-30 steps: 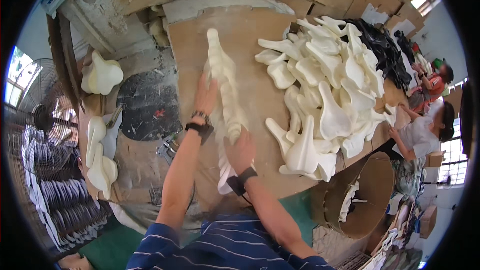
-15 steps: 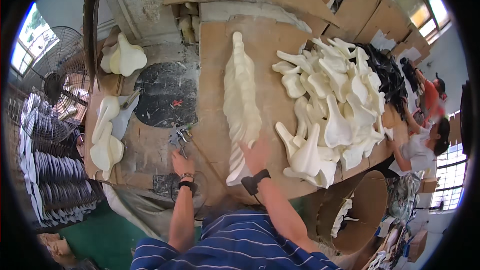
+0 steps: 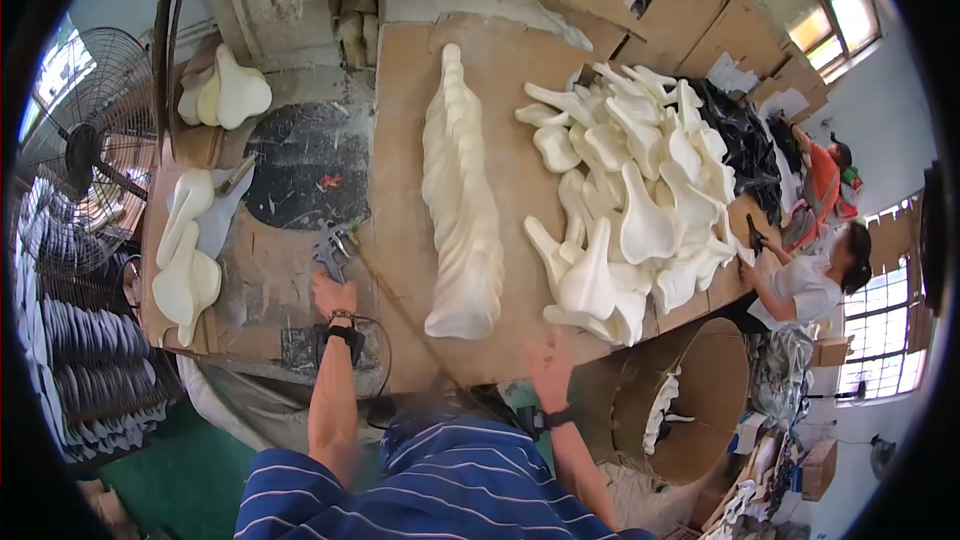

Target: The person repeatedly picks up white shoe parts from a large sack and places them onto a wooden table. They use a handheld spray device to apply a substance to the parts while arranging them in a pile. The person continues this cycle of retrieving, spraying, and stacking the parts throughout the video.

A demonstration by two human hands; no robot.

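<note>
My left hand [image 3: 333, 295] is closed around the handle of a grey metal spray gun [image 3: 331, 252], with a hose trailing from it. It rests over the cardboard-covered tabletop, left of the middle. A long row of cream foam bicycle saddle pads [image 3: 464, 210], nested one over another, lies lengthwise in the middle of the table. My right hand [image 3: 550, 370] is at the table's front edge, right of the row's near end and apart from it. Its fingers are spread, slightly blurred, with nothing visible in them. A large heap of similar saddle pads [image 3: 648, 225] lies to the right.
More saddle pads [image 3: 187, 285] sit at the table's left edge. A dark patch [image 3: 310, 165] marks the tabletop. A fan [image 3: 85, 145] and racks of pads stand left. A round cardboard bin [image 3: 715, 390] stands front right. Two people [image 3: 805, 285] work beyond black material.
My right hand has left the near end of the pad row and moved right and back toward me. That end now looks squared up. My left hand still holds the spray gun.
</note>
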